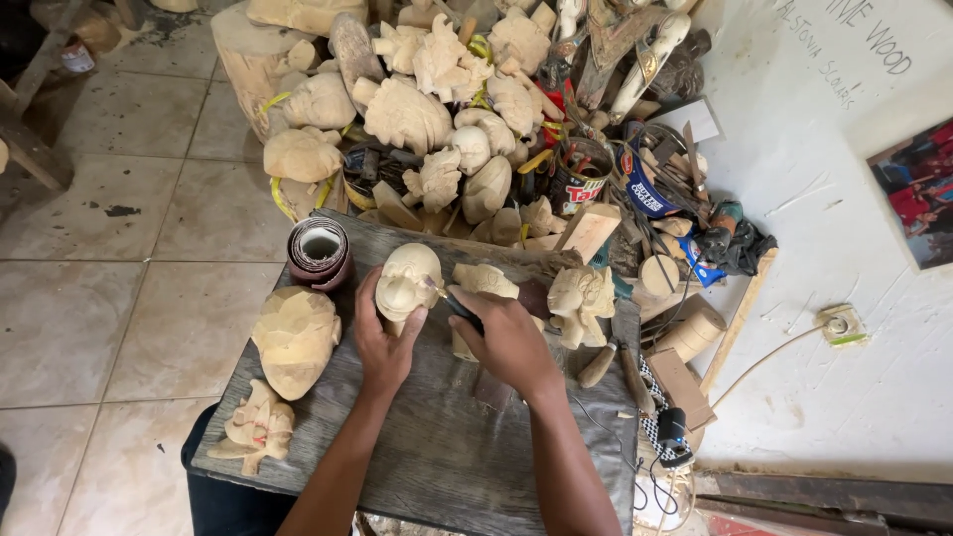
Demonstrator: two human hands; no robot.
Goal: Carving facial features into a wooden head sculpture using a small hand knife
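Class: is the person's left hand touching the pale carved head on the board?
Touching. The head view shows the left hand wrapped around the carved head, fingers against its underside.

Near half of the table [437, 447] is bare wood between the forearms, free to pass. Left edge blocked by a large carved mask [295, 337] and a small carving [258, 429]. Far edge crowded: sandpaper roll [320, 252], carved heads [581, 301], then a heap of carvings [417, 109]. Right edge cluttered with wood blocks [685, 382] and cables.

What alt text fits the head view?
A left hand steadies a pale wooden carving on a dark board while the right hand works it with a small tool; more carvings are piled behind.
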